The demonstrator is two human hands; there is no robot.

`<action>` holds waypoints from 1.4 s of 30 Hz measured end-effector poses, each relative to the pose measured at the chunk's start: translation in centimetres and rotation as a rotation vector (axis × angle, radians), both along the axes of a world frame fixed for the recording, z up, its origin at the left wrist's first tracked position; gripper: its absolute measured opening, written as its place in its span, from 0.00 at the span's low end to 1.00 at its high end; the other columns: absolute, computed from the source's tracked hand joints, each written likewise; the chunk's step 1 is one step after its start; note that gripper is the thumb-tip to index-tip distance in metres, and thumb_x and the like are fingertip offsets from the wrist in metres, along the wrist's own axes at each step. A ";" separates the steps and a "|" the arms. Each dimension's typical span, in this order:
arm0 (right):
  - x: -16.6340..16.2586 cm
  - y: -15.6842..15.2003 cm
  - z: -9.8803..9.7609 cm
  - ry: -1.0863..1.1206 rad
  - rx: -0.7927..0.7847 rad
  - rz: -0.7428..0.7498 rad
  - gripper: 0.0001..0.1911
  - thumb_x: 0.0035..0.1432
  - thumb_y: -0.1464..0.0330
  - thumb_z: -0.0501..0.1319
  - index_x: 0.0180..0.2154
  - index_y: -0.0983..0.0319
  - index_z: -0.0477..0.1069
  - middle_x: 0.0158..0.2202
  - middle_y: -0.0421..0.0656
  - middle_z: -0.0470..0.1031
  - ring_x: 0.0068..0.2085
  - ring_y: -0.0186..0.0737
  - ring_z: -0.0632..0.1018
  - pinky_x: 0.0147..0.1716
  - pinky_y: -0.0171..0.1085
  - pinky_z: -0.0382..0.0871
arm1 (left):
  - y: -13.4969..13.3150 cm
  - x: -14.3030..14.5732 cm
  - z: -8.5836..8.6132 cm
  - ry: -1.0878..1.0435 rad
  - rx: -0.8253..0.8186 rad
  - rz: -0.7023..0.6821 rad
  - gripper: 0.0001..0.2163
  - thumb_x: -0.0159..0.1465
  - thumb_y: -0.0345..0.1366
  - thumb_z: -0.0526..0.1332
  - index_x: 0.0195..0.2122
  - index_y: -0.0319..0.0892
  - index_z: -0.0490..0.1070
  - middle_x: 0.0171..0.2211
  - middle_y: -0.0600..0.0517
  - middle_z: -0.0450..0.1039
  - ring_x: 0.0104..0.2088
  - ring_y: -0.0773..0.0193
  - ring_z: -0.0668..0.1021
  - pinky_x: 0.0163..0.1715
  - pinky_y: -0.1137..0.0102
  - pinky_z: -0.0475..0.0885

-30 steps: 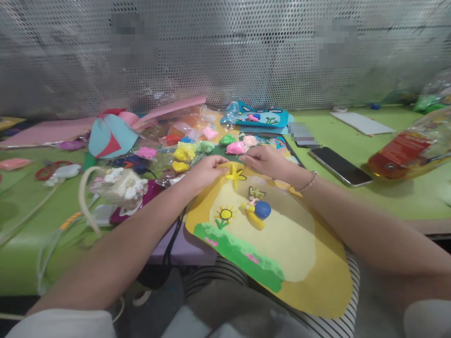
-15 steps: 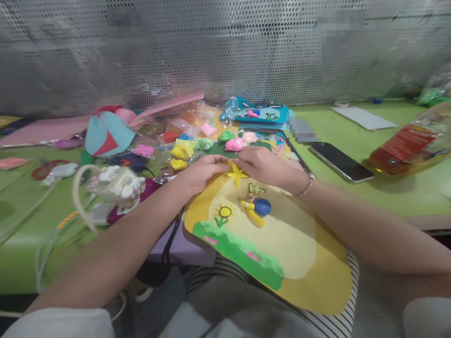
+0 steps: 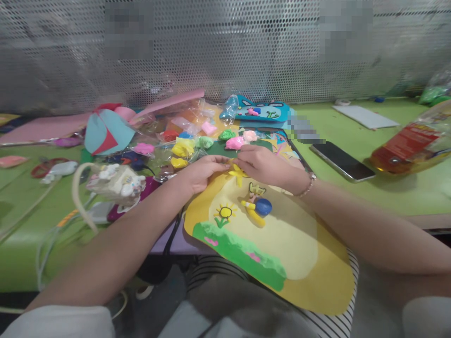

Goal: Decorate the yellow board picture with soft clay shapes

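A yellow craft board lies tilted from the table edge onto my lap. It bears a green clay grass strip, a small sun flower, a blue and yellow clay figure and a yellow clay star near its top. My left hand and my right hand meet at the star. Both have their fingers curled and pinching at its upper points. A bracelet sits on my right wrist.
Lumps of yellow, green and pink clay in plastic wrap lie behind my hands. A phone rests on the green table at right, beside a red and yellow bag. A small plush-trimmed bag and scissors sit at left.
My right hand has moved left onto the star, closing the gap to my left hand. The board and the rest have barely shifted.
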State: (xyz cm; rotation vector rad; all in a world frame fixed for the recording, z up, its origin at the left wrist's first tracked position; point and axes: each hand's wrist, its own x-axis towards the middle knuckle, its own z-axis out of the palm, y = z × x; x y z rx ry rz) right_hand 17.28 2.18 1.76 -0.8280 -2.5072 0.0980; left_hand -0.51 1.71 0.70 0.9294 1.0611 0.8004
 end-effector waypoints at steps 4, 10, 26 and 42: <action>0.1 0.0 0.0 0.018 0.014 0.018 0.18 0.64 0.70 0.49 0.22 0.59 0.46 0.24 0.39 0.56 0.27 0.33 0.60 0.27 0.35 0.54 | 0.0 0.0 0.1 -0.026 -0.002 -0.008 0.05 0.54 0.22 0.62 0.29 0.37 0.71 0.24 0.51 0.74 0.25 0.68 0.77 0.29 0.71 0.74; 0.1 0.1 0.0 0.021 0.031 0.015 0.18 0.64 0.71 0.50 0.22 0.59 0.46 0.23 0.38 0.55 0.26 0.32 0.60 0.26 0.35 0.53 | 0.0 0.0 0.3 -0.039 -0.007 -0.001 0.05 0.53 0.20 0.62 0.29 0.36 0.72 0.24 0.50 0.75 0.24 0.67 0.77 0.28 0.72 0.73; 1.5 1.1 0.4 0.262 0.137 0.222 0.11 0.61 0.71 0.53 0.25 0.62 0.62 0.27 0.41 0.63 0.30 0.35 0.66 0.31 0.36 0.62 | 0.2 -0.4 0.5 -0.099 -0.016 -0.043 0.05 0.53 0.21 0.63 0.30 0.36 0.73 0.24 0.50 0.76 0.25 0.65 0.78 0.27 0.70 0.75; 2.1 1.3 0.3 0.281 0.048 0.383 0.08 0.60 0.73 0.54 0.31 0.63 0.70 0.35 0.46 0.70 0.40 0.39 0.72 0.40 0.41 0.68 | 0.3 -0.5 0.4 -0.095 -0.002 -0.044 0.05 0.52 0.21 0.62 0.29 0.36 0.74 0.25 0.48 0.76 0.24 0.65 0.78 0.27 0.71 0.74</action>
